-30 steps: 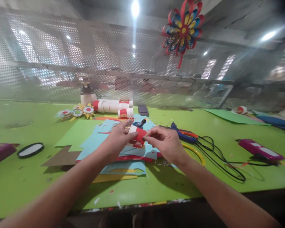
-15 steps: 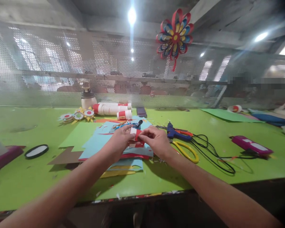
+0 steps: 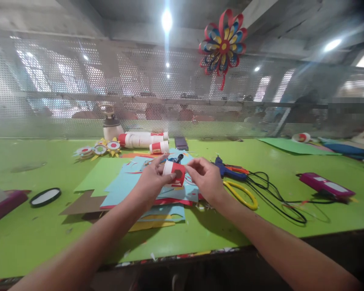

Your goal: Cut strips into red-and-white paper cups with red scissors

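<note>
My left hand is closed around a small paper cup, thumb along its near side. The cup lies tilted on its side above the paper pile; it is white at the left, red at the right, with a dark brown patch on the red. My right hand pinches at the cup's right end with thumb and forefinger; whether a small piece is between those fingertips I cannot tell. Beneath the hands are light blue paper sheets with thin red scraps. A blue glue gun lies right of my right hand.
Yellow-handled scissors and black cable lie at the right, with a purple device beyond. Stacked paper cups, sun-shaped paper crafts and a phone sit at the back. A round black-rimmed disc is at left.
The cup has turned in my hands, so its red side and brown patch now show. My right hand has shifted slightly right, to the cup's end. The view has moved a little.
</note>
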The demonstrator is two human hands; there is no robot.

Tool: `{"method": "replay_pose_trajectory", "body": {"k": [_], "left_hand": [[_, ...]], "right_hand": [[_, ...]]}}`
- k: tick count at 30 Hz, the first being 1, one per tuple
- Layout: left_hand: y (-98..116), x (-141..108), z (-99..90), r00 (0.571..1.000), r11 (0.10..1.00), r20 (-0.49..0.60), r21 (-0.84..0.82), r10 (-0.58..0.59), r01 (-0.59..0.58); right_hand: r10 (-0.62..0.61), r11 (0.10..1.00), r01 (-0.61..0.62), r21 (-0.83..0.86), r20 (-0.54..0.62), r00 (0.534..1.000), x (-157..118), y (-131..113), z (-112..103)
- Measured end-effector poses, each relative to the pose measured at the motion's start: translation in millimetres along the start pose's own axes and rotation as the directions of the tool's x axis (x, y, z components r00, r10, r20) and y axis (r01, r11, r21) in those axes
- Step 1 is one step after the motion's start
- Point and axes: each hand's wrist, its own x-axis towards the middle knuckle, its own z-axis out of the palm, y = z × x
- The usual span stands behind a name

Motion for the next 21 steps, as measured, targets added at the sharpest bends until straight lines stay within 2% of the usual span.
{"method": "replay_pose_trajectory", "body": {"k": [2, 3, 5, 8, 13, 21], "left_hand": [[2.9, 0.0, -2.7, 0.999, 0.999, 0.009, -0.014, 0.034, -0.034], [4.1, -0.1, -3.8, 0.999, 0.999, 0.014, -0.019, 0.048, -0.048], [5.4, -0.2, -5.5, 0.997, 0.998, 0.024, -0.018, 0.068, -0.068], [5.0, 0.3, -6.5, 0.995, 0.997, 0.056, -0.003, 0.081, -0.081], [2.5, 1.4, -4.8, 0.992, 0.998, 0.113, 0.004, 0.06, -0.061], [2.0, -0.6, -0.5, 0.999, 0.996, 0.054, -0.085, -0.009, 0.013]], "right_hand": [[0.084, 0.995, -0.082, 0.059, -0.021, 0.996, 0.6, -4.2, -2.7], [0.138, 0.986, -0.138, 0.091, 0.004, 0.99, 0.6, -6.1, -3.6], [0.238, 0.954, -0.255, 0.158, 0.116, 0.964, 0.2, -9.2, -4.2], [0.293, 0.903, -0.355, 0.244, 0.257, 0.921, -1.5, -11.4, -2.9], [0.297, 0.876, -0.378, 0.3, 0.282, 0.912, -2.4, -6.6, -1.5], [0.299, 0.819, -0.39, 0.42, 0.268, 0.916, -1.3, -2.3, -1.4]]}}
